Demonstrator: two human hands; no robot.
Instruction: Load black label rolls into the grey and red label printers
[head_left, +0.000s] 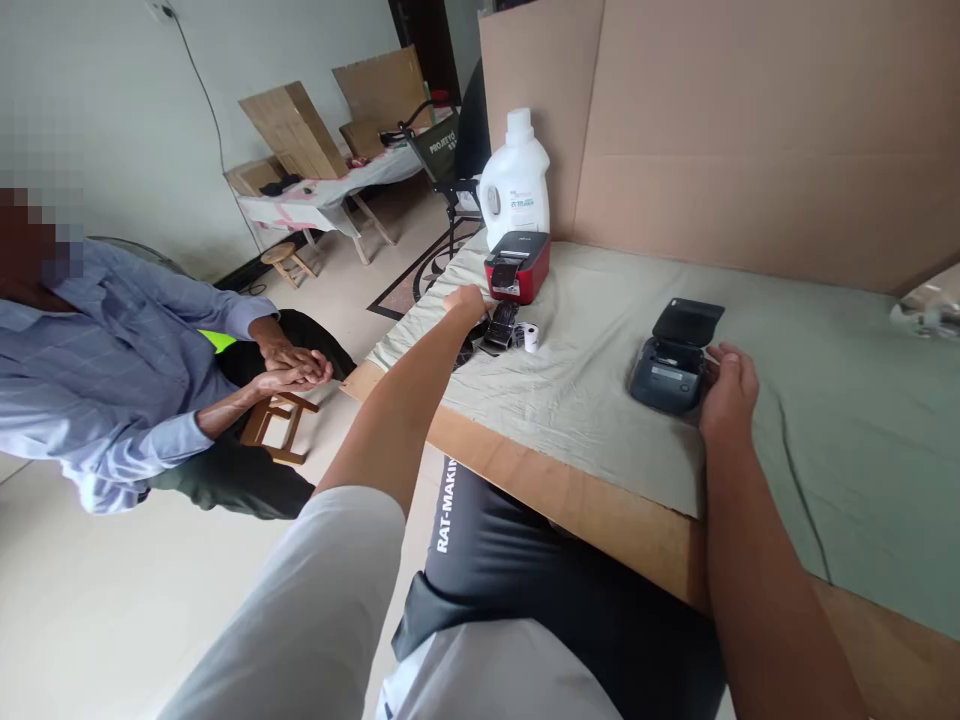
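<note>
On the cloth at the right sits a small dark label printer (669,372) with its lid (688,322) raised. My right hand (729,390) rests against its right side, fingers slightly bent and apart, not wrapped round it. Far to the left, my left hand (466,298) reaches beside a red and black printer (519,267). Its fingers are curled; what lies in them, if anything, is hidden. Just below that hand is a cluster of black cables and parts (501,326). A small white paper roll (530,338) stands beside the cluster.
A white jug (517,180) stands behind the red printer, before a tall cardboard panel (750,130). Green cloth (585,400) covers the wooden table, whose bare edge (540,465) faces me. At left a person (120,370) sits with hands together. A clear plastic bag (930,305) lies far right.
</note>
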